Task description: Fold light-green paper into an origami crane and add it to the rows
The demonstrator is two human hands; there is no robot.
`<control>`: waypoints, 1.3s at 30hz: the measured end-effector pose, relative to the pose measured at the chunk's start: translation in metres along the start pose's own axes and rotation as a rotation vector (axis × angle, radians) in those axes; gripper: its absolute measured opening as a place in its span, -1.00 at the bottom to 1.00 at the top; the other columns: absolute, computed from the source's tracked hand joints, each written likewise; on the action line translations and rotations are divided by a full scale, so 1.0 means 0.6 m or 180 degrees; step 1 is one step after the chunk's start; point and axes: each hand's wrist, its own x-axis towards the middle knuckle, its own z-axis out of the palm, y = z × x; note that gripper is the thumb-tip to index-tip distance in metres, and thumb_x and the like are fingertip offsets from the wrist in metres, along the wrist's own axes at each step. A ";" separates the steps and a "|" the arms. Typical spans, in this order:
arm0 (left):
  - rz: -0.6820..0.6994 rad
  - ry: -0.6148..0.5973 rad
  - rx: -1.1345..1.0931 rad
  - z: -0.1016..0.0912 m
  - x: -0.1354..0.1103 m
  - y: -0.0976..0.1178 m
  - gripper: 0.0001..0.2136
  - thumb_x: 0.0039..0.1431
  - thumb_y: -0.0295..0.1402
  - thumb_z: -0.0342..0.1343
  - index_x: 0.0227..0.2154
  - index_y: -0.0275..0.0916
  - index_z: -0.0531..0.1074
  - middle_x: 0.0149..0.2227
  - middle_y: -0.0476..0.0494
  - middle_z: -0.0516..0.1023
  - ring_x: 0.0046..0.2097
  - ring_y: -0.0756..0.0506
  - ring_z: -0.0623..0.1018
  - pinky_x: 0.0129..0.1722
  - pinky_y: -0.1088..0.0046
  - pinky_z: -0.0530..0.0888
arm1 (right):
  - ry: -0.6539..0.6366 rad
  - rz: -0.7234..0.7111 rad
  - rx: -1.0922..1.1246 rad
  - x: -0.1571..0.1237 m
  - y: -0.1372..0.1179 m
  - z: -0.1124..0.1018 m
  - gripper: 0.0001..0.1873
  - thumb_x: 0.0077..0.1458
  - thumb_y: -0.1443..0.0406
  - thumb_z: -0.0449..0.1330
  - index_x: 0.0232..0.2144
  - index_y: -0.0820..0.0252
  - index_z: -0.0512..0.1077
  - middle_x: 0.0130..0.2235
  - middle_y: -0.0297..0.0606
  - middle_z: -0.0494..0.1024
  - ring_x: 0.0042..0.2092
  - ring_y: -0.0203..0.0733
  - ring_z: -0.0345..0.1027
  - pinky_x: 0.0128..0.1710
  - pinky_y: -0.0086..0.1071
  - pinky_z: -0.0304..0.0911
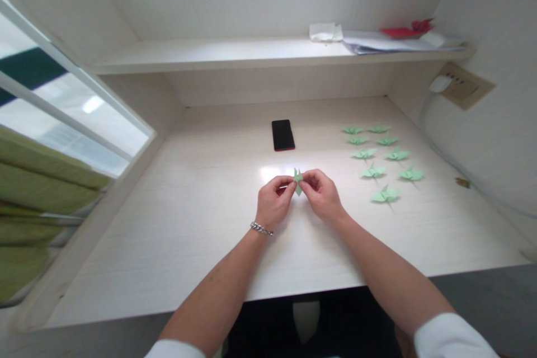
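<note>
A small green folded paper piece (298, 180) is pinched between both hands above the middle of the pale wooden desk (201, 218). My left hand (273, 201), with a metal bracelet on its wrist, grips the paper's left side with closed fingertips. My right hand (321, 193) pinches its right side. To the right lie several finished green paper cranes (380, 156) in two rows on the desk.
A black phone (282, 134) lies face up behind the hands. The shelf (235, 53) above holds white papers (377, 41), a tissue and a red folded paper (409, 29). A wall socket (461, 86) with a plug and white cable is at right. A window is at left.
</note>
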 end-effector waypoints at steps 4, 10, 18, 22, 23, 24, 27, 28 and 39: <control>0.0020 0.0010 0.0036 -0.001 -0.002 0.005 -0.80 0.03 -0.25 0.20 -0.33 -0.26 0.53 -0.34 -0.14 0.59 -0.31 -0.06 0.56 -0.27 0.41 0.50 | 0.0056 -0.0014 -0.0057 0.000 -0.002 0.001 -0.83 0.04 0.21 0.20 -0.32 0.18 0.41 -0.32 -0.23 0.51 -0.30 -0.20 0.41 -0.26 -0.33 0.32; -0.0034 0.0151 -0.0222 0.000 0.002 -0.002 -0.78 -0.02 -0.27 0.26 -0.34 -0.30 0.50 -0.35 -0.15 0.57 -0.33 -0.05 0.55 -0.30 0.44 0.48 | 0.0120 0.0028 0.0140 0.002 -0.002 0.002 -0.81 -0.01 0.19 0.25 -0.35 0.18 0.41 -0.34 -0.25 0.51 -0.29 -0.19 0.42 -0.25 -0.32 0.34; -0.0220 0.0086 -0.0688 0.005 0.003 -0.003 -0.64 -0.04 -0.31 0.27 -0.17 -0.32 0.40 -0.38 -0.13 0.54 -0.35 -0.02 0.53 -0.32 0.47 0.47 | 0.0188 0.0281 0.0675 0.005 0.004 0.005 -0.70 -0.16 0.21 0.36 -0.38 0.16 0.36 -0.39 -0.31 0.50 -0.33 -0.20 0.43 -0.29 -0.33 0.34; -0.0146 0.0042 -0.0621 0.007 0.000 -0.001 -0.67 -0.03 -0.32 0.27 -0.19 -0.30 0.40 -0.38 -0.12 0.54 -0.35 -0.02 0.54 -0.33 0.47 0.47 | 0.0239 0.0466 0.0767 0.006 0.007 0.004 -0.63 -0.24 0.19 0.40 -0.40 0.16 0.34 -0.44 -0.35 0.47 -0.38 -0.23 0.39 -0.36 -0.36 0.32; -0.0138 0.0024 -0.0614 0.007 0.000 -0.001 -0.69 -0.03 -0.32 0.26 -0.21 -0.31 0.41 -0.38 -0.13 0.54 -0.34 -0.03 0.54 -0.32 0.46 0.48 | 0.0262 0.0501 0.0786 0.006 0.008 0.003 -0.63 -0.24 0.18 0.40 -0.41 0.16 0.33 -0.45 -0.36 0.46 -0.39 -0.24 0.38 -0.37 -0.37 0.31; -0.0140 0.0005 -0.0617 0.007 -0.001 -0.001 -0.70 -0.03 -0.31 0.26 -0.23 -0.31 0.41 -0.37 -0.15 0.55 -0.33 -0.04 0.55 -0.30 0.44 0.49 | 0.0295 0.0533 0.0809 0.007 0.009 0.003 -0.63 -0.24 0.18 0.40 -0.43 0.16 0.33 -0.46 -0.37 0.45 -0.41 -0.25 0.37 -0.39 -0.39 0.30; -0.0208 -0.0077 -0.0675 0.008 -0.003 -0.001 -0.69 -0.07 -0.34 0.30 -0.24 -0.31 0.43 -0.33 -0.17 0.56 -0.30 -0.06 0.57 -0.24 0.39 0.52 | 0.0411 0.0620 0.0887 0.008 0.012 0.001 -0.64 -0.22 0.16 0.39 -0.45 0.17 0.32 -0.47 -0.38 0.42 -0.43 -0.28 0.33 -0.43 -0.41 0.26; -0.0243 -0.0109 -0.0690 0.008 -0.003 -0.001 -0.66 -0.11 -0.35 0.32 -0.23 -0.31 0.43 -0.32 -0.17 0.57 -0.30 -0.06 0.57 -0.23 0.38 0.52 | 0.0454 0.0633 0.0897 0.008 0.014 0.001 -0.64 -0.22 0.16 0.39 -0.45 0.17 0.32 -0.47 -0.38 0.42 -0.43 -0.29 0.33 -0.43 -0.41 0.26; -0.0335 -0.0064 -0.0557 0.009 -0.005 0.000 -0.68 -0.10 -0.31 0.31 -0.24 -0.31 0.48 -0.33 -0.20 0.60 -0.29 -0.11 0.60 -0.24 0.34 0.55 | 0.0643 0.0563 0.0879 0.007 0.013 0.006 -0.64 -0.22 0.15 0.39 -0.48 0.16 0.31 -0.49 -0.41 0.38 -0.45 -0.32 0.28 -0.44 -0.43 0.23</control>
